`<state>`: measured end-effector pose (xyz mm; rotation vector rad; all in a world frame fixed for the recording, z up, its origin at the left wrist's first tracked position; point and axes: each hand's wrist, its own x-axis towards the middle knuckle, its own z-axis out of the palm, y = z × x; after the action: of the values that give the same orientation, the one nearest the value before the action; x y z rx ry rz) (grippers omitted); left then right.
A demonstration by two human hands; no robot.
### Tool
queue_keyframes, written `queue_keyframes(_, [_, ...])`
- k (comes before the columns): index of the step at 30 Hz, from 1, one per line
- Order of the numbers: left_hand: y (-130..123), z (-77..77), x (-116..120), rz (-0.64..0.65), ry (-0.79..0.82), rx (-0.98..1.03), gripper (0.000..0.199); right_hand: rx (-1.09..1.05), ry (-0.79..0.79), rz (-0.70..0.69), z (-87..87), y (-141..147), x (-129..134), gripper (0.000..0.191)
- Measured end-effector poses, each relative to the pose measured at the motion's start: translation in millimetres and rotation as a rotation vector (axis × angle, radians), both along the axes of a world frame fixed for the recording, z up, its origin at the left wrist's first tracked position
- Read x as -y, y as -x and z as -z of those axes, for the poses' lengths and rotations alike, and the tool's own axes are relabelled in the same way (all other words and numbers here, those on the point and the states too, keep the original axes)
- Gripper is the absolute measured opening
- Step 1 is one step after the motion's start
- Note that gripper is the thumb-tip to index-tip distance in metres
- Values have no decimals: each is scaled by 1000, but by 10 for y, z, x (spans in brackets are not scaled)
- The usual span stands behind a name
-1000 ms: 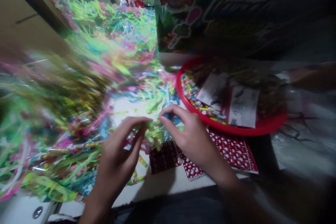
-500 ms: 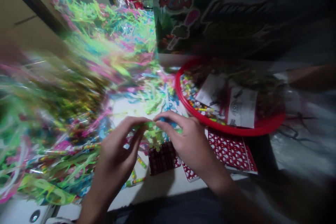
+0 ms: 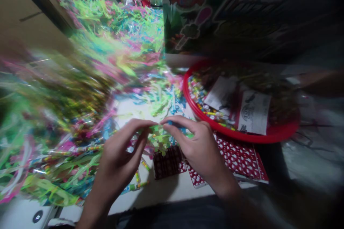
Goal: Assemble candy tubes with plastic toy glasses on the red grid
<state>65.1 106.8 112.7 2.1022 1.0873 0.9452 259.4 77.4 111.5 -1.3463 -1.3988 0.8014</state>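
My left hand and my right hand meet at mid-view, thumb and forefinger pinched on each. Between their fingertips they hold a translucent yellow-green plastic strip, which hangs down in small lobes. Its top edge is partly covered by the fingers. Just below it, a dark red tray with rows of small hollows lies on the white tabletop. Short tubes of coloured beads or candies lie beside my left hand. Under my right wrist are red-and-white patterned cards.
A red basin of small coloured pieces and white-labelled packets stands to the right. Behind it rises a dark printed box. Green, pink and blue strips heap up at left and back. A white device sits lower left.
The whole scene has shifted slightly to the right in view. Both hands keep their pinch on the green strip, and the fingertips have barely moved.
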Motion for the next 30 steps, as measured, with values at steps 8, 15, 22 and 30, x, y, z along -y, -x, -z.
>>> queue_keyframes(8, [64,54,73,-12,-126,-101,50,-61,14,-12,27,3,-16,15])
queue_keyframes(15, [33,66,42,50,-110,-46,48,15,-51,-29,43,-16,-9,10])
queue_keyframes(22, [50,35,-44,212,-66,126,48,103,-38,-12,56,-67,-12,7])
queue_keyframes(30, [103,70,-33,229,-68,138,49,128,-43,53,91,-38,8,5])
